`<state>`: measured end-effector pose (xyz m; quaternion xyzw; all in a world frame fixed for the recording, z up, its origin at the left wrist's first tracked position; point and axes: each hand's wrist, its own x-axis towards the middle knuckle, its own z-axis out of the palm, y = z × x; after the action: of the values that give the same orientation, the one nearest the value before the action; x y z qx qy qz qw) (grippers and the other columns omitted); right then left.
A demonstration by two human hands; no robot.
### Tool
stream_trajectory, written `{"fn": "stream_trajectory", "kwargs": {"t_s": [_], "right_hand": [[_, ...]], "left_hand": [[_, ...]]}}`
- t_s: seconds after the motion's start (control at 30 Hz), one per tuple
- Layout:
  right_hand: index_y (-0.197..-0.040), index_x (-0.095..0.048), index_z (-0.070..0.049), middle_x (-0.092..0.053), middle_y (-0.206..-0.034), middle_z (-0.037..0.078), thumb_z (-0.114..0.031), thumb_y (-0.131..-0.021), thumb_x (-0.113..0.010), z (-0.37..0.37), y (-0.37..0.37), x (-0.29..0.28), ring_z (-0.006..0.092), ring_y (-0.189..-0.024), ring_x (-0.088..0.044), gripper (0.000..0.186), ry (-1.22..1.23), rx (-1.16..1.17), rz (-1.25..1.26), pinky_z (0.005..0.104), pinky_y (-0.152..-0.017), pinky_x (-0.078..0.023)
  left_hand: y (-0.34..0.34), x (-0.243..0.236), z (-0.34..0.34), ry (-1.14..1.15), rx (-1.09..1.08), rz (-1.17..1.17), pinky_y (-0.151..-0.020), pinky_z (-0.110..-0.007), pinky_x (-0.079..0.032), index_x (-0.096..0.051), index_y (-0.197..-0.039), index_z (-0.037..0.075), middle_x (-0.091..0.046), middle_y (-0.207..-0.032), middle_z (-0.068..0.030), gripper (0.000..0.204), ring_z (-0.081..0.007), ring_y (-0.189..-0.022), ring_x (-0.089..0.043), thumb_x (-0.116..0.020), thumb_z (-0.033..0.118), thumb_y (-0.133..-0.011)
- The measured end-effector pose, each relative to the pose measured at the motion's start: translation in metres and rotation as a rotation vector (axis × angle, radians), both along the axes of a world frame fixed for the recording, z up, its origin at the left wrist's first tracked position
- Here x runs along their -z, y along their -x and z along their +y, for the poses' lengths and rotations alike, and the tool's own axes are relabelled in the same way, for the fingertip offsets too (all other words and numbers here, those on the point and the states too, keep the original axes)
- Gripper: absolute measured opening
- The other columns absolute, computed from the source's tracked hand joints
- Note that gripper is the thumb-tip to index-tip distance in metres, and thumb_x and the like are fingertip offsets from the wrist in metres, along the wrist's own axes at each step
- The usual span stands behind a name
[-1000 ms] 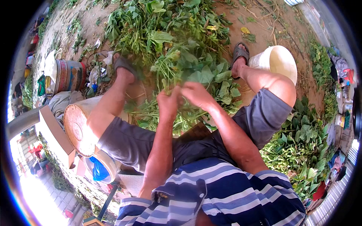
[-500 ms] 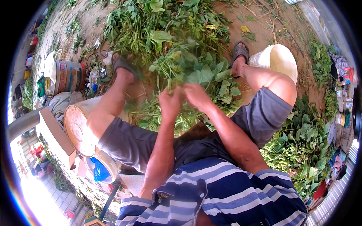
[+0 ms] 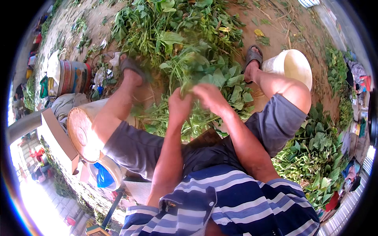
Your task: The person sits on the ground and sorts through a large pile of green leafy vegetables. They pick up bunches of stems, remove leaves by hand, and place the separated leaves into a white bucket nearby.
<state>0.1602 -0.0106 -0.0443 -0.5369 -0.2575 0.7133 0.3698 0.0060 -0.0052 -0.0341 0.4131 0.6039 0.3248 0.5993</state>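
Observation:
My left hand (image 3: 180, 105) is closed around the lower stems of a leafy green bean plant (image 3: 182, 67), whose leaves and stems reach away from me. Just right of it, my right hand (image 3: 210, 99) points its fingers toward the stems at the left hand's grip. Those fingers are smeared by motion, and whether they pinch a pod is hidden. Beyond both hands lies a big heap of picked bean plants (image 3: 145, 35) with pods among the leaves. More greens (image 3: 193, 128) lie below my hands, between my legs.
By my right foot a white bucket (image 3: 297, 69) lies tipped on its side. At left are a striped tub (image 3: 73, 78), a round-lidded pail (image 3: 80, 133), a cardboard box (image 3: 59, 137) and a bucket with a blue bag (image 3: 104, 176). Another plant pile (image 3: 315, 149) spreads at right.
My right hand has shifted slightly right, opening a small gap from the left hand. The left hand keeps its hold on the stems. The view has moved a little.

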Motion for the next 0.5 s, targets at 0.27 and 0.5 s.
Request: {"fn": "stream_trajectory", "kwargs": {"t_s": [0.27,0.5], "right_hand": [[-0.078,-0.050,-0.013,-0.042,-0.063,-0.005,-0.021,-0.089,-0.060,0.004,0.001,-0.029,0.0056,-0.047,-0.035,0.017,0.197,0.149,0.465,0.0234,-0.043,-0.025],[-0.086,-0.056,-0.013,-0.049,-0.071,-0.005,-0.020,-0.088,-0.059,0.000,-0.001,-0.012,0.0061,-0.053,-0.041,0.008,0.185,0.126,0.433,0.0233,-0.044,-0.027]], "left_hand": [[-0.001,-0.002,0.002,0.265,-0.289,-0.520,-0.044,-0.023,-0.036,-0.067,-0.100,0.007,-0.062,-0.076,0.0008,0.012,-0.0068,-0.052,-0.047,-0.068,0.014,-0.090],[-0.006,-0.004,-0.002,0.165,-0.193,-0.373,-0.046,-0.022,-0.035,-0.065,-0.102,0.007,-0.065,-0.079,-0.0002,0.017,-0.0068,-0.053,-0.048,-0.072,0.011,-0.087]]}}
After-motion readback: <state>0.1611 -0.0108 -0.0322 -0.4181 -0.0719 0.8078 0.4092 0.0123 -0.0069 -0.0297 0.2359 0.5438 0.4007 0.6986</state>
